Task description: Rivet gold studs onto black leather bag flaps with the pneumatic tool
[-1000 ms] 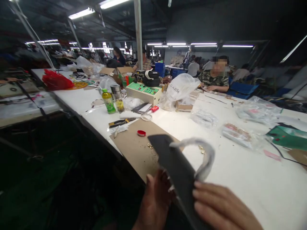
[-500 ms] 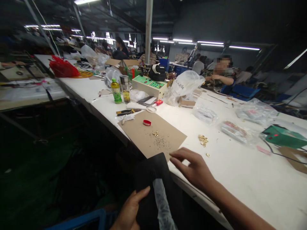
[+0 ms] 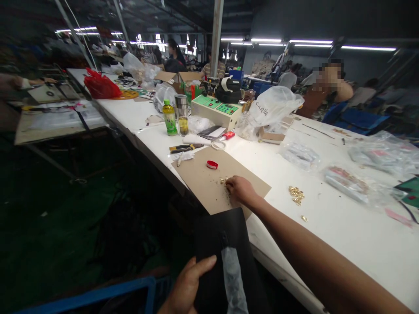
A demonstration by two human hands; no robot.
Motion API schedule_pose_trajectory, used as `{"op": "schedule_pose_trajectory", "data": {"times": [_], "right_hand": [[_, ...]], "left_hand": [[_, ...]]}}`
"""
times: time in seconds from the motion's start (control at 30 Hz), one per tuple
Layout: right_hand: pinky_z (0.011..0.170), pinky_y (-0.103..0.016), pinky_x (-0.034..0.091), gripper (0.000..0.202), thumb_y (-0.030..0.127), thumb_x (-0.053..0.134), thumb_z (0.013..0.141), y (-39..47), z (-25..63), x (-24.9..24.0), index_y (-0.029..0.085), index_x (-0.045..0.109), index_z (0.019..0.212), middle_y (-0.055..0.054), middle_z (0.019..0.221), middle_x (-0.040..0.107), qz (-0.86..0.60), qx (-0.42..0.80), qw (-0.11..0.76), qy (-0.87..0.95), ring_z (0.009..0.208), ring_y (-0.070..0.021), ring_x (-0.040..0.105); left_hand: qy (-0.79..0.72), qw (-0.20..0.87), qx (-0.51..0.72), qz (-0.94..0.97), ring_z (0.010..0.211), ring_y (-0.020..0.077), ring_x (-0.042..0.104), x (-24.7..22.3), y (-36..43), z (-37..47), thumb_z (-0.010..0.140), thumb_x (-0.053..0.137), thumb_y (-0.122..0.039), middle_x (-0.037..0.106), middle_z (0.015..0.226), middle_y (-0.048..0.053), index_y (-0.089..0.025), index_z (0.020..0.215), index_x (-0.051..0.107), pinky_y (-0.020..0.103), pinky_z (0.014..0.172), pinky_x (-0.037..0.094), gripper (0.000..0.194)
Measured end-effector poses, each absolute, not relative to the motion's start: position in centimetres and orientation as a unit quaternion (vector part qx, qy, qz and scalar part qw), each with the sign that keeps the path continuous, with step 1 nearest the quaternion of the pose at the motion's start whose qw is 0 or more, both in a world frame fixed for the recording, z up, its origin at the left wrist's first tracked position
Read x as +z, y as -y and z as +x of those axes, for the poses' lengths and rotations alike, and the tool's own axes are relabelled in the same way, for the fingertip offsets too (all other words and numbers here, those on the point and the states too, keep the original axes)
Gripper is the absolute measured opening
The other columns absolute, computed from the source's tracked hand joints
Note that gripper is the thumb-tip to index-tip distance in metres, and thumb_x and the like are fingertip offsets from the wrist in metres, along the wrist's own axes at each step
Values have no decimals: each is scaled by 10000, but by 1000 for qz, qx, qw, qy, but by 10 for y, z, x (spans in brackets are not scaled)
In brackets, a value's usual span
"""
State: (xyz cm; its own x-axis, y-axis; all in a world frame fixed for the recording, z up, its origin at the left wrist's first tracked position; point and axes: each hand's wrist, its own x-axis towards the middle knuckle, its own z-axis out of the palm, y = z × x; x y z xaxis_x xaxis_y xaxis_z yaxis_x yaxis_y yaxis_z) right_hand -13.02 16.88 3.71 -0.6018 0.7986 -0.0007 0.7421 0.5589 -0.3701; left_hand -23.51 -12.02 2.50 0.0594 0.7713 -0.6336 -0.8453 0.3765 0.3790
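Observation:
My left hand (image 3: 190, 283) grips the left edge of a flat black panel (image 3: 209, 235), thumb on top and fingers out of sight beneath. A strip wrapped in cloudy plastic (image 3: 234, 279) runs down the panel's face. Beyond its far edge, my right hand (image 3: 240, 189) reaches onto a brown cardboard sheet (image 3: 193, 174). Its fingers are bent together at small gold metal fittings (image 3: 222, 181) and dark specks; whatever lies between the fingertips is hidden. A red ring-shaped band (image 3: 212, 165) lies on the same sheet.
More gold fittings (image 3: 296, 194) lie right of the cardboard on the white table (image 3: 353, 244). Pliers (image 3: 186, 148), a green-capped bottle (image 3: 170, 118) and a control box (image 3: 216, 111) stand farther back. Below left is a blue crate (image 3: 150, 288). A person sits across the table.
My right hand has moved forward and left from beside the panel to the gold fittings, its fingers closing in. The left hand keeps hold of the panel. The view has shifted.

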Motion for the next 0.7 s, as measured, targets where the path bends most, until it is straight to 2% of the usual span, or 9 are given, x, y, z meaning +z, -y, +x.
{"op": "schedule_pose_trajectory", "data": {"times": [0.23,0.4,0.6,0.7], "right_hand": [[757,-269,496,211,226,752,857,-179,-107,35,217,814,1058,-61,990,789,-491,200,56,846,876,-210,709],[770,-264,509,208,189,742,845,-182,-98,39,222,827,1032,-52,986,791,-505,215,63,833,871,-199,714],[859,-323,535,140,139,683,833,-175,-89,44,185,802,889,-86,923,789,-541,222,126,801,939,-251,728],[812,-322,565,115,161,648,856,-161,-77,55,172,760,881,-86,881,784,-547,262,177,775,863,-239,754]], "left_hand": [[-396,733,552,-29,1067,359,783,27,115,-242,822,831,-214,834,1024,151,-108,1119,802,465,1023,587,317],[-385,738,554,-17,1063,363,783,28,119,-241,825,820,-207,836,997,146,-107,1116,801,474,1022,583,309],[-399,726,560,-2,1037,357,789,34,125,-241,813,830,-234,834,1018,151,-107,1114,798,465,992,597,328],[-408,716,566,26,1046,351,787,39,126,-241,819,831,-249,832,1050,148,-114,1142,793,463,996,598,353]]}}
